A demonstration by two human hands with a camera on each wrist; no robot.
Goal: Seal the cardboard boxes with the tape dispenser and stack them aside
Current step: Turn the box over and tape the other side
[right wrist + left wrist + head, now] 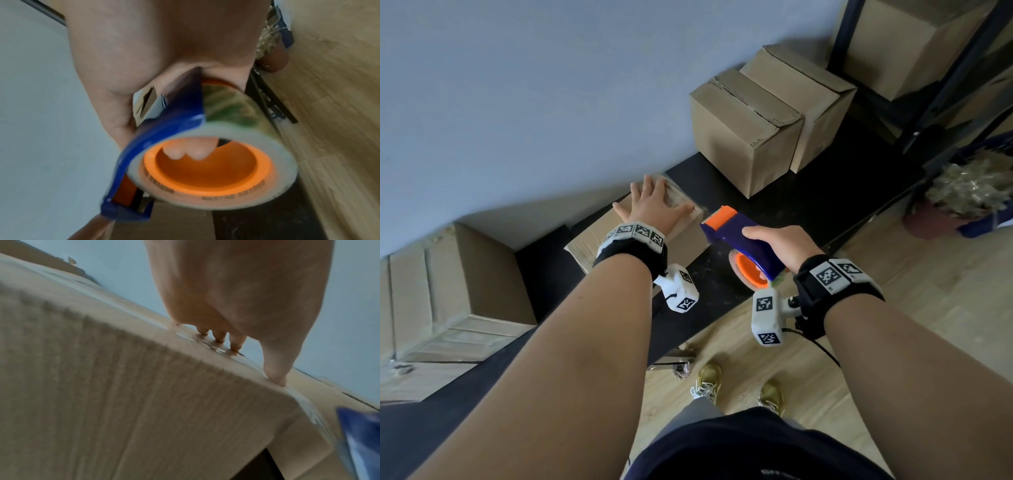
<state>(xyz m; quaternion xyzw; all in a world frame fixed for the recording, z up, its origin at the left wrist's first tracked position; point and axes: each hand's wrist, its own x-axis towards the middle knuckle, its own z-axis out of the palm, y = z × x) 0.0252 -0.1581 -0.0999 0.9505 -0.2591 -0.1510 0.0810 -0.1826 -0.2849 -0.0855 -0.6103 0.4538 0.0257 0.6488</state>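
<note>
A cardboard box (pixel 585 241) (pixel 144 402) lies on the black table against the wall. My left hand (pixel 650 204) (pixel 236 305) presses flat on its top, fingers spread, over a shiny strip of tape. My right hand (pixel 779 245) (pixel 144 56) grips a blue and orange tape dispenser (pixel 743 241) (pixel 185 154) just right of the box. Its orange blade end points at the box's right edge. The clear tape roll (pixel 236 129) sits on an orange core, with two fingertips showing inside it.
Two closed boxes (pixel 767 120) stand on the black table (pixel 808 202) at the back right, and more boxes (pixel 455 298) sit at the left. A dark metal shelf (pixel 928 85) holds a box at top right. A potted plant (pixel 962 198) stands on the wooden floor.
</note>
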